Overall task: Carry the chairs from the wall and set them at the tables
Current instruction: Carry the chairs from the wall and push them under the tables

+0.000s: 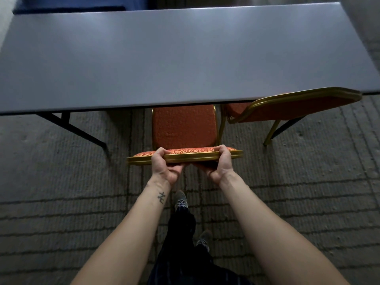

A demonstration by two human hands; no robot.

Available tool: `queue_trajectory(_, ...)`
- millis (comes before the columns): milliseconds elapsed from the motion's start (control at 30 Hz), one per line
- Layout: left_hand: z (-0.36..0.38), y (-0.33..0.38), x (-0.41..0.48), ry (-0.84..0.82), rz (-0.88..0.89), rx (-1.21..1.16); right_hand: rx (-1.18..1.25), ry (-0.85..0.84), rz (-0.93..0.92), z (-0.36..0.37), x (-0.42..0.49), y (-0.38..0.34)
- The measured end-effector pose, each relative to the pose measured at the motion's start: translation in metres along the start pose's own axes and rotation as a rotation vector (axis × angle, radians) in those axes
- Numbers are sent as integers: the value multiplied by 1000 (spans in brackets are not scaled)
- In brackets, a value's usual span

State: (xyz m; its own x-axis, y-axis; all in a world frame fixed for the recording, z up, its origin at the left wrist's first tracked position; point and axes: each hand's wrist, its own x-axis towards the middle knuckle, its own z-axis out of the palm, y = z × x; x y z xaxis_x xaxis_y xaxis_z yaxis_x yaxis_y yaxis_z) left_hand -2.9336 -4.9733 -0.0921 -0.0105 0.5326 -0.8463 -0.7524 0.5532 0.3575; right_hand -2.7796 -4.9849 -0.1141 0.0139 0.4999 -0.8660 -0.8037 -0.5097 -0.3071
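A chair (184, 128) with orange patterned upholstery and a gold metal frame stands right in front of me, its seat partly tucked under the near edge of a long grey table (164, 58). My left hand (166, 167) grips the top rail of its backrest near the left side. My right hand (216, 165) grips the same rail near the right side, fingers curled over the top. A second matching chair (296, 105) sits to the right, its backrest close to the table edge and angled away.
The table's dark folding leg (82, 130) slants down to the carpet at the left. Grey ribbed carpet (61, 192) covers the floor. My legs and shoes (181, 200) are just behind the chair. Something blue (82, 5) lies beyond the table's far edge.
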Motion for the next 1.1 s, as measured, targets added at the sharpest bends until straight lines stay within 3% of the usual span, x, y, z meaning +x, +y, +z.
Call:
queue_trajectory(833, 129, 85, 111, -60, 42, 22, -87, 52, -84, 120, 92, -108)
queue_trajectory(1100, 142, 76, 123, -84, -3, -41, -99, 113, -95, 115, 109, -128)
